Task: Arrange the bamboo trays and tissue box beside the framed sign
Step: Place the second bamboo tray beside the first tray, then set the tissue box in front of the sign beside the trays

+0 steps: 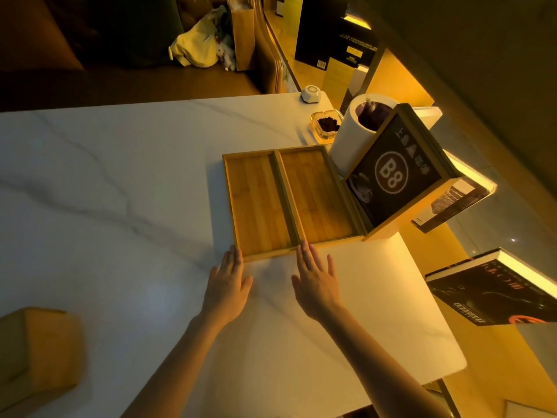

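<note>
Bamboo trays lay side by side on the white marble table (120, 182), with the framed sign (398, 173) as the landmark at their right. Both arms reached forward from the near edge, palms down and fingers spread flat, gripping nothing. The left hand (227, 285) rested on the tabletop with its fingertips (235, 251) touching the near left corner of the left tray (259, 203). The right hand (316, 282) lay just beside it, its fingertips (306, 247) at the near rim where the two trays met. The right tray (316, 194) sat against the sign's left edge, touching or almost touching it; which, I could not tell. Each tray's long axis ran away from the person, slanted slightly leftward at the far end, parallel to the sign's frame. The sign stood tilted, its "B8" face turned toward the trays. Well apart from the sign, at the table's near left corner, sat the tissue box (36, 351), blurred and partly cut off. Behind the sign stood a white cylinder (352, 137), and just left of that a glass ashtray (327, 125).
</note>
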`<move>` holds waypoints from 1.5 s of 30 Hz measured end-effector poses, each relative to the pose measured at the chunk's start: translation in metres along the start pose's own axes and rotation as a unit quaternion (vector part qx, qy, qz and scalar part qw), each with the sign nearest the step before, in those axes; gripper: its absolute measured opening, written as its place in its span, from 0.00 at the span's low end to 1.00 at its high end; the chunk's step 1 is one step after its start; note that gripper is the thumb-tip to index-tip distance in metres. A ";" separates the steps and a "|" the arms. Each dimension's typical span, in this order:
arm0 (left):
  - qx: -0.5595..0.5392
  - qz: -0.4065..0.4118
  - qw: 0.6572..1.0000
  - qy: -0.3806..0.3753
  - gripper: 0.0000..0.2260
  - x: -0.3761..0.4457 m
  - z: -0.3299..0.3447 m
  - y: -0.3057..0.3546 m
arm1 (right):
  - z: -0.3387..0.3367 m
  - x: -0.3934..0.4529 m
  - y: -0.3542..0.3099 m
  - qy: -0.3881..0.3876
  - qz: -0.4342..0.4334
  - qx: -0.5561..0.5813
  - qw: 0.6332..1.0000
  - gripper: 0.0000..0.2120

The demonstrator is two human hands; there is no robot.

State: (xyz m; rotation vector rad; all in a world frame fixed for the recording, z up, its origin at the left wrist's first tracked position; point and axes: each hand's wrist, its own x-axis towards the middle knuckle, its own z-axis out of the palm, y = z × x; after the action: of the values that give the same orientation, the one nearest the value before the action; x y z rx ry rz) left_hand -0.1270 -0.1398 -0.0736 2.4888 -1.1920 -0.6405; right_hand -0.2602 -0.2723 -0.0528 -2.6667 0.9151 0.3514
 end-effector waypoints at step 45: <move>-0.473 -0.427 0.604 0.479 0.18 -0.241 -0.075 -0.159 | 0.033 0.000 -0.329 -0.275 -0.261 0.332 0.864 0.48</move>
State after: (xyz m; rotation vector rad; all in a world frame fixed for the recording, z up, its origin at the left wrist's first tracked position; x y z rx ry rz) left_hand -0.1178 0.1539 -0.0187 1.7006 0.6915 0.0430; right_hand -0.0582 -0.0126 -0.0175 -1.8914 0.0768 0.5113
